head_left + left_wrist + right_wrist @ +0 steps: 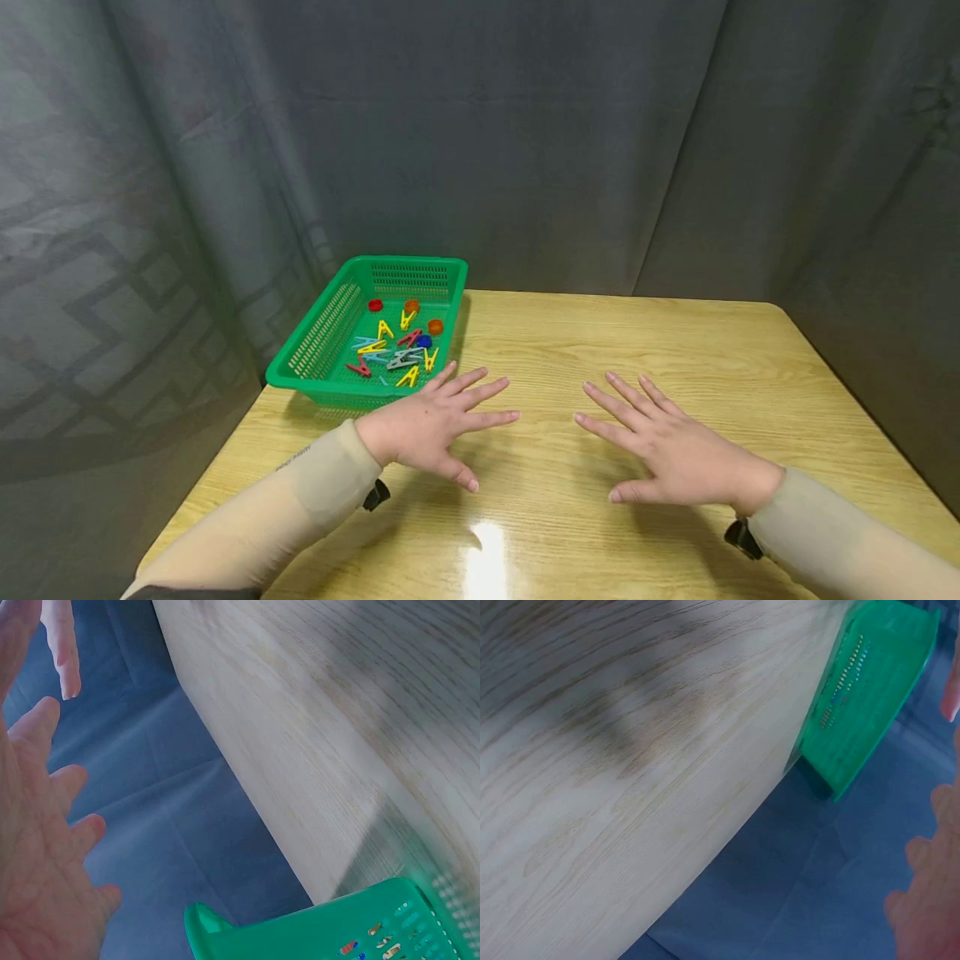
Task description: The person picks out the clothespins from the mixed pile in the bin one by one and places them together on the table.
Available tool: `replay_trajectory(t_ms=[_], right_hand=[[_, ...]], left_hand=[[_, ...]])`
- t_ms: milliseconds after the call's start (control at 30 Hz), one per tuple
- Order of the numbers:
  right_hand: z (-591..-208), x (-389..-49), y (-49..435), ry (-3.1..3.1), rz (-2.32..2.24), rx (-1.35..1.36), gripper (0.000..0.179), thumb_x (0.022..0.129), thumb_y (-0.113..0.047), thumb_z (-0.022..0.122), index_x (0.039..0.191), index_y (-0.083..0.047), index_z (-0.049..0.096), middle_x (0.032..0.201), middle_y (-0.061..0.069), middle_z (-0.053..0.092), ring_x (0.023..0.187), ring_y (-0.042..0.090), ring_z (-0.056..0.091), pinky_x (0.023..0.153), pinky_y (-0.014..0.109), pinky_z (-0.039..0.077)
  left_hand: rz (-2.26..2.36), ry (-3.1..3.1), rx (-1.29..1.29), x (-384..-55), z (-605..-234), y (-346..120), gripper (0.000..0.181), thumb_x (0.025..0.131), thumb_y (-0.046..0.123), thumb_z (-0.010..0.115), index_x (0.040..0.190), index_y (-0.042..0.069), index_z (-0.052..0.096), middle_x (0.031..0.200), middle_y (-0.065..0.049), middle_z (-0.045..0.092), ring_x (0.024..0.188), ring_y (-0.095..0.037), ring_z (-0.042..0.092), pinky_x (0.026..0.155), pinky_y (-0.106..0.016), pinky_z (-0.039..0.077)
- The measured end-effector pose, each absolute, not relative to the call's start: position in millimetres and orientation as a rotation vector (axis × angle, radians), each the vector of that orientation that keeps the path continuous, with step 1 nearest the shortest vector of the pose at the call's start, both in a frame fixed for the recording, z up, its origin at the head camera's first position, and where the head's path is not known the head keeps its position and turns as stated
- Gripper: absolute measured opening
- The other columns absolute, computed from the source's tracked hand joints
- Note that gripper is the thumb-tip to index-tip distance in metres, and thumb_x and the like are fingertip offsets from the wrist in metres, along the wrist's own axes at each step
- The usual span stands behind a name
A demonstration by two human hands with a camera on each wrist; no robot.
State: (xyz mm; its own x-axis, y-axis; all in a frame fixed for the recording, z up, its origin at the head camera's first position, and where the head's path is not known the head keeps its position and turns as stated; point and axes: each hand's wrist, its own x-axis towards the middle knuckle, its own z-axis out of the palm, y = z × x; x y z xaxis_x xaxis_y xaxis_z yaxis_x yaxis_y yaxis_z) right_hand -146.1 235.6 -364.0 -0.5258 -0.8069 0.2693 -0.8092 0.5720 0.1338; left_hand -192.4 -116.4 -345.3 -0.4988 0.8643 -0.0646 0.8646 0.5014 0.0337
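Observation:
Both hands hover over the wooden table with fingers spread and nothing held. The left hand (438, 421) is close to the near right corner of a green plastic basket (300, 382), overlapping its edge in the head view. To the right, the right hand (667, 450) has its palm down and fingers pointing forward. Inside the basket lie several clothespins, among them a yellow clothespin (384, 330), a red clothespin (360, 367) and a grey clothespin (406, 358). Small round caps lie there too: a red cap (376, 306), a blue cap (424, 342) and two orange caps (435, 327).
The light wooden table (600, 333) reaches back to a dark grey curtain (487, 150), which also hangs along both sides. A bright light reflection shows on the near tabletop. The basket stands at the table's left edge.

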Motion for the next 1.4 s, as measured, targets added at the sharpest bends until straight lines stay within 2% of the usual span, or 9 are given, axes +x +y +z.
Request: replay_trajectory(t_ms=[200,367,467,567,700,767,967,1200,1400], right_hand=[[-365,-148,236,-2.518,0.002,1.327,0.087,0.084,-0.068,0.054,0.152,-0.02,0.032,0.158,0.015,0.02,0.143,0.039,0.016,0.115,0.041,-0.009],[-364,-149,236,-2.507,-0.002,1.333,0.086,0.084,-0.068,0.054,0.152,-0.019,0.032,0.158,0.014,0.02,0.142,0.039,0.02,0.116,0.039,-0.007],[-364,-150,232,-2.528,0.034,1.332,0.084,0.086,-0.066,0.055,0.151,-0.019,0.033,0.16,0.01,0.017,0.142,0.037,0.022,0.116,0.035,-0.004],[-364,-152,225,-2.586,0.075,1.299,0.08,0.087,-0.063,0.055,0.152,-0.021,0.033,0.161,0.003,0.016,0.143,0.032,0.024,0.117,0.035,0.006],[-365,-156,210,-2.655,0.145,1.266,0.079,0.088,-0.06,0.058,0.153,-0.024,0.03,0.159,0.002,0.021,0.141,0.028,0.028,0.11,0.046,0.028],[-366,-160,201,-2.669,0.183,1.262,0.08,0.088,-0.059,0.058,0.153,-0.023,0.027,0.158,0.003,0.024,0.14,0.029,0.03,0.107,0.05,0.033],[-374,-174,173,-2.687,0.27,1.218,0.082,0.088,-0.058,0.059,0.153,-0.021,0.027,0.158,0.006,0.023,0.141,0.033,0.027,0.109,0.052,0.029],[-382,-192,136,-2.739,0.302,1.148,0.081,0.089,-0.061,0.055,0.154,-0.021,0.027,0.16,0.007,0.018,0.145,0.034,0.016,0.113,0.053,0.02],[-381,-205,102,-2.826,0.342,1.094,0.082,0.089,-0.064,0.051,0.155,-0.024,0.021,0.161,0.004,0.009,0.146,0.032,0.005,0.115,0.05,0.01]], left_hand=[[-0.007,2.657,1.573,-194,-345,-115,0.094,0.075,0.071,0.062,0.153,0.038,0.022,0.162,0.003,0.003,0.147,-0.026,0.003,0.113,-0.056,0.001],[0.07,2.656,1.601,-195,-347,-119,0.092,0.077,0.069,0.063,0.153,0.036,0.023,0.162,0.001,0.007,0.147,-0.027,0.006,0.113,-0.057,0.003],[0.14,2.659,1.602,-194,-350,-123,0.089,0.079,0.068,0.061,0.153,0.035,0.024,0.161,0.0,0.015,0.146,-0.028,0.012,0.114,-0.055,0.007],[0.239,2.678,1.565,-192,-354,-130,0.085,0.082,0.064,0.061,0.153,0.032,0.027,0.158,-0.001,0.025,0.145,-0.026,0.019,0.115,-0.05,0.012],[0.417,2.746,1.479,-189,-359,-144,0.076,0.086,0.059,0.061,0.15,0.025,0.036,0.15,-0.001,0.04,0.14,-0.022,0.031,0.114,-0.047,0.022],[0.5,2.797,1.427,-187,-361,-153,0.074,0.087,0.059,0.059,0.148,0.022,0.04,0.147,-0.001,0.043,0.137,-0.02,0.035,0.112,-0.047,0.025],[0.638,2.964,1.261,-189,-371,-186,0.075,0.085,0.06,0.06,0.146,0.021,0.043,0.146,-0.002,0.044,0.135,-0.024,0.037,0.108,-0.055,0.024],[0.623,3.122,1.05,-200,-374,-229,0.075,0.082,0.047,0.073,0.146,0.021,0.043,0.149,-0.007,0.04,0.138,-0.033,0.031,0.108,-0.06,0.017],[0.666,3.154,0.819,-210,-376,-266,0.077,0.083,0.042,0.074,0.148,0.018,0.04,0.152,-0.012,0.033,0.14,-0.041,0.021,0.104,-0.069,0.013]])
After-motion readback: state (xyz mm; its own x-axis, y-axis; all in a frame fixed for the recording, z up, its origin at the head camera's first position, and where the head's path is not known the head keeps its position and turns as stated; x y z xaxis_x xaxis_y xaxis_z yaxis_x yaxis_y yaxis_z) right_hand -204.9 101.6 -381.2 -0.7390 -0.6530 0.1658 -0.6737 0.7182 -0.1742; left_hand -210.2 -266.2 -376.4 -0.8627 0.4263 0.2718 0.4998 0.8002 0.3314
